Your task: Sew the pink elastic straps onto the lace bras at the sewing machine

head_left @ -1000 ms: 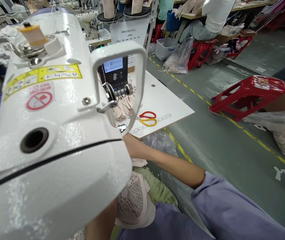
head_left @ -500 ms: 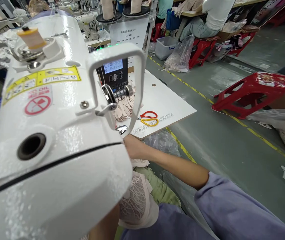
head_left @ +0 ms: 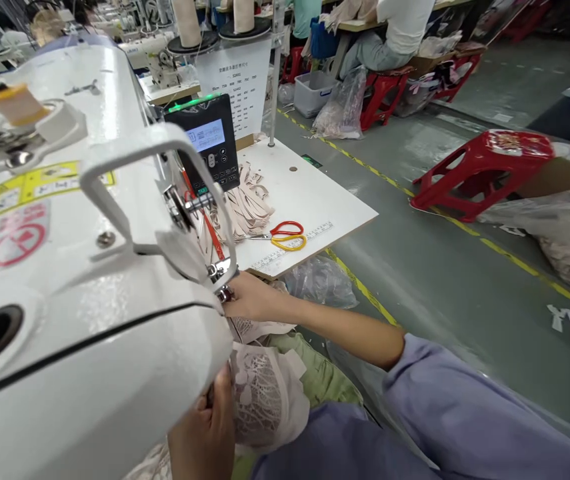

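Note:
The white sewing machine (head_left: 89, 307) fills the left side and hides part of both hands. At its needle end is my right hand (head_left: 252, 297), its fingertips out of sight behind the machine's metal parts. Below the machine head, my left hand (head_left: 205, 423) is closed with curled fingers, thumb up, at the edge of a pale pink lace bra cup (head_left: 259, 393). The cup hangs over my lap, and more of its fabric runs up under my right hand. Red-and-yellow-handled scissors (head_left: 289, 237) lie on the white table beyond my right hand.
Pale fabric strips (head_left: 247, 207) are heaped on the white table (head_left: 335, 200) beside a control panel (head_left: 209, 143). Thread cones (head_left: 186, 23) stand behind. A red stool (head_left: 489, 170) lies tipped on the floor at right. A seated person (head_left: 405, 27) is farther back.
The view has shifted, so the machine sits farther left and lower. More of my left hand and its thumb now shows beside the lace cup. My right hand stays near the needle.

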{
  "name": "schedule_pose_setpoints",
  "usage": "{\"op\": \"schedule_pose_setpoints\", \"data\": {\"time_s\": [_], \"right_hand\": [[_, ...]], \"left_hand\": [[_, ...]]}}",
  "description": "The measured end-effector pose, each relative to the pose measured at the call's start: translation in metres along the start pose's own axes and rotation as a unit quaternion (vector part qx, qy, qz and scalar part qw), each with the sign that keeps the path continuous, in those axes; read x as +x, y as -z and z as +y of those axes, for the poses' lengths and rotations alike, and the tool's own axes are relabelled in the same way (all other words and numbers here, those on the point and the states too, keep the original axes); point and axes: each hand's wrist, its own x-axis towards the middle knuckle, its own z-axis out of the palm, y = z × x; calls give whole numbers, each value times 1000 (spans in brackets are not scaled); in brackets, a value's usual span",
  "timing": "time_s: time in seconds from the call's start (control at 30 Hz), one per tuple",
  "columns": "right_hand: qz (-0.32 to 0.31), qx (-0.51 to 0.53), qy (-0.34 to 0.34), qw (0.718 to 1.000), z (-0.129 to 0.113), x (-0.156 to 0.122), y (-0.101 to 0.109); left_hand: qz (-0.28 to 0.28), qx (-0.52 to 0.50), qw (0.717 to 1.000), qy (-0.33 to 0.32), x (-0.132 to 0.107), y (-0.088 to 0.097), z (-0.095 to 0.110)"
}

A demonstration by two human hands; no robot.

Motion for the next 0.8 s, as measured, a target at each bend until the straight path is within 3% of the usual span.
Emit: {"op": "schedule_pose_setpoints", "data": {"time_s": [0.13,0.27,0.5,0.67,0.8], "right_hand": [[24,23,4,999,6,0,-5],[43,33,28,998,12,1,-11],[51,17,44,998,17,1,-14],[56,1,49,997,17,1,-13],[48,2,43,998,16,-1,-11]], "left_hand": [[-5,16,1000,-5,-2,0,-2],[26,38,998,-34,-2,1,-6],[24,33,996,-84,-2,1,-9],[27,39,988,-144,1,-4,-23],[26,45,989,-140,-3,-5,-26]]}}
